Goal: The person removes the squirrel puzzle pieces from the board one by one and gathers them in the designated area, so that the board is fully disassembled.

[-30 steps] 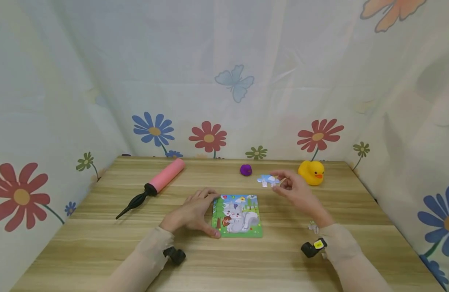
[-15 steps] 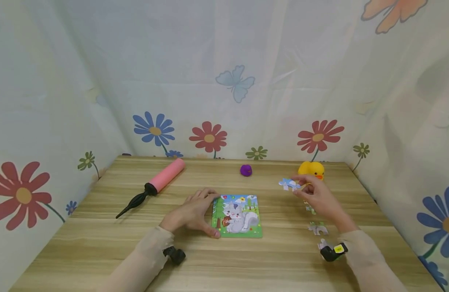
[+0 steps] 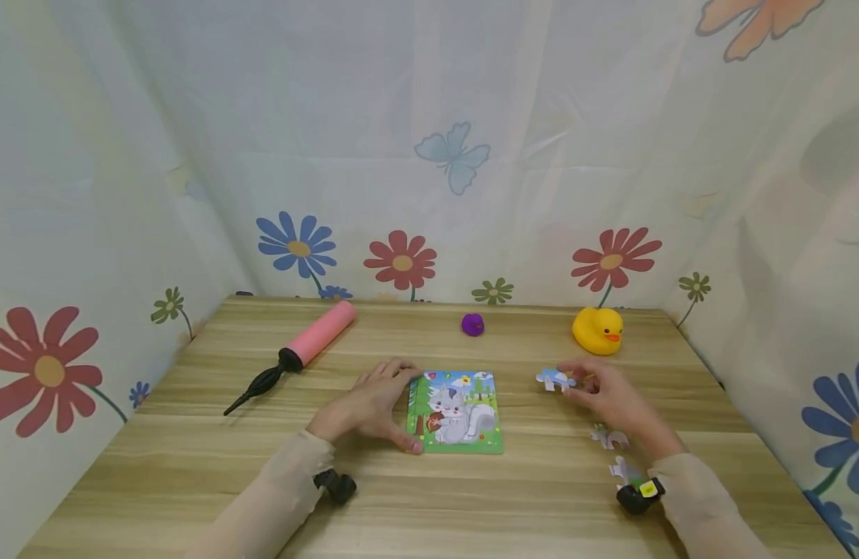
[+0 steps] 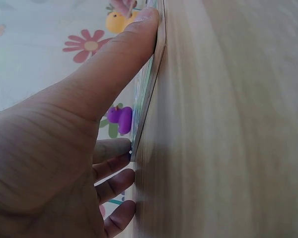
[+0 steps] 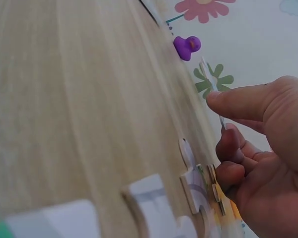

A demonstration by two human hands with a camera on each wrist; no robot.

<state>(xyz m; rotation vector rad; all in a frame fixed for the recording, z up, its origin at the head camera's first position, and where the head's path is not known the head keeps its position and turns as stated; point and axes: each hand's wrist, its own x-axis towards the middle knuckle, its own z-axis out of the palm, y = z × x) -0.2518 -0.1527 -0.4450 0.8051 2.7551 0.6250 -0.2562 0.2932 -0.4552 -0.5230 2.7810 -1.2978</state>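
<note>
A square jigsaw board (image 3: 459, 423) with a grey squirrel picture lies flat at the middle of the table. My left hand (image 3: 369, 405) holds it along its left side, thumb at the near corner and forefinger at the far one. In the left wrist view the thumb (image 4: 116, 62) lies along the board's edge, the other fingers by the far corner. To the right, my right hand (image 3: 611, 396) pinches a blue-and-white jigsaw piece (image 3: 554, 379) between thumb and fingers. That piece (image 5: 208, 74) appears edge-on in the right wrist view, raised above the table.
Loose jigsaw pieces (image 3: 609, 438) lie below the right hand, partly hidden by the wrist camera (image 3: 635, 498). A yellow duck (image 3: 597, 331) and a small purple duck (image 3: 473, 324) stand at the back. A pink hand pump (image 3: 321, 335) lies at the left.
My right hand has carried the jigsaw piece rightward, then nearer to me, uncovering the yellow duck and more loose pieces. The left hand stays at the board.
</note>
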